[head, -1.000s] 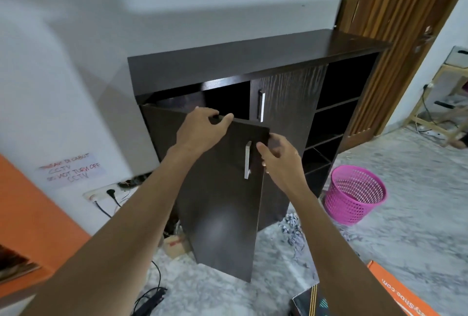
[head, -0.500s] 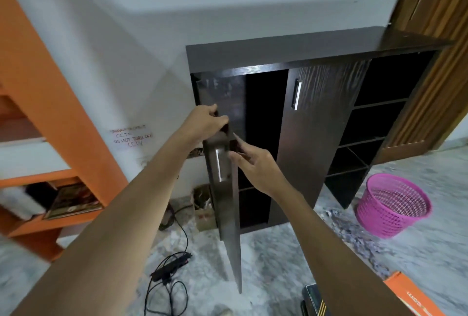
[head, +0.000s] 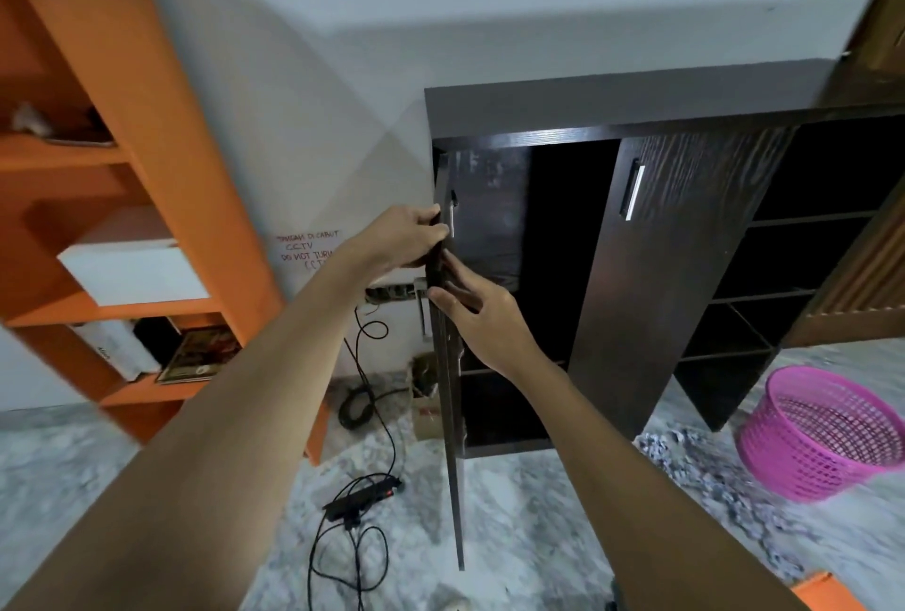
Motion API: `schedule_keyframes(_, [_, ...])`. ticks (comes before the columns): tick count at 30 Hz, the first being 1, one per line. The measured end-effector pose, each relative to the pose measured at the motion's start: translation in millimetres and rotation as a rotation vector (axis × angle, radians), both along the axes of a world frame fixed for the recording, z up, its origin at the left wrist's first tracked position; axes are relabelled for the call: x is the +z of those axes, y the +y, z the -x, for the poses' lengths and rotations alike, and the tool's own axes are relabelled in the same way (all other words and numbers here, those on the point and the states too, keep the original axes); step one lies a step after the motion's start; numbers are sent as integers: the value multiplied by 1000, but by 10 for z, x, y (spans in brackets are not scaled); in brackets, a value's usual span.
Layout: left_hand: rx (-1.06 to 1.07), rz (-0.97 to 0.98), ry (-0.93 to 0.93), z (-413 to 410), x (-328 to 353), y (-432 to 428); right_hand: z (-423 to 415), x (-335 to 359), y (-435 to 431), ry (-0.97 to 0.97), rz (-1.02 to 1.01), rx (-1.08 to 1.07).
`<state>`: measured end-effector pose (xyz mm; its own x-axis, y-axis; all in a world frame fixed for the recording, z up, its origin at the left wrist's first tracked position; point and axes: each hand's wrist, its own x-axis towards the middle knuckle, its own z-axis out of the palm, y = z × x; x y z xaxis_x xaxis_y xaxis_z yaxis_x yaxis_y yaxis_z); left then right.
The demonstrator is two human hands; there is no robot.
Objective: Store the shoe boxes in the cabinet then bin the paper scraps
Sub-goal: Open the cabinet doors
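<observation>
shoe boxes are barely in sight: only an orange corner (head: 822,591) pokes in at the bottom right of the floor, well apart from the dark cabinet (head: 636,96) where they belong. what has changed in the last second is the cabinet's left door (head: 453,439): it was half open and facing the person, and now it stands swung right out, edge-on to us, with the dark compartment behind it laid bare. the left hand (head: 401,238) is clamped on the door's upper edge, fingers wrapped round it, while the right hand (head: 482,311) lies flat against the door's inner side just below, fingers together and pressing rather than gripping. the neighbouring door (head: 676,277) is shut, its silver handle (head: 634,191) untouched, and the open shelves on the right look bare. paper scraps (head: 695,468) lie strewn over the marble floor beside the pink basket (head: 822,434), none yet picked up. so i'd say the way in is now clear and the storing itself hasn't begun; next both hands would have to let go of the door and reach down for the boxes.
</observation>
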<state>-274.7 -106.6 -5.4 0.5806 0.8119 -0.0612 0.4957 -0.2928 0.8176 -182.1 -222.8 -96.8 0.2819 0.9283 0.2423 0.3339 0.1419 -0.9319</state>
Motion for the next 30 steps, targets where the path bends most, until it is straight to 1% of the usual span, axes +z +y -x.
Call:
schedule_keyframes(2, [-25,-68,75,-32,64,-11,-74,45,-49,-33,0,-3])
schedule_keyframes(5, [-69,-313,299,-171,225,8,-330,150,-178,-93,-6,-60])
schedule_keyframes(7, [-50,-458,394,-360,333,32,-600,215,-279,-120,-13,-150])
schedule_keyframes(9, [-46,-543,362,-624,434,44,-897,268,-358,-142,-15,-261])
schedule_keyframes(11, [-132,-579,273,-945,537,38,-1214,286,-383,-152,-3,-358])
schedule_keyframes(15, [-295,-622,204,-1669,619,92,-1839,276,-321,-114,45,-418])
schedule_keyframes(23, [-430,-721,157,-3027,441,594,-3035,250,114,-51,133,-535])
schedule_keyframes(28, [-473,-763,209,-3564,337,971,-3536,188,545,-28,181,-597])
schedule_keyframes(30, [-470,-782,193,-3683,313,1084,-3647,141,705,-33,181,-625])
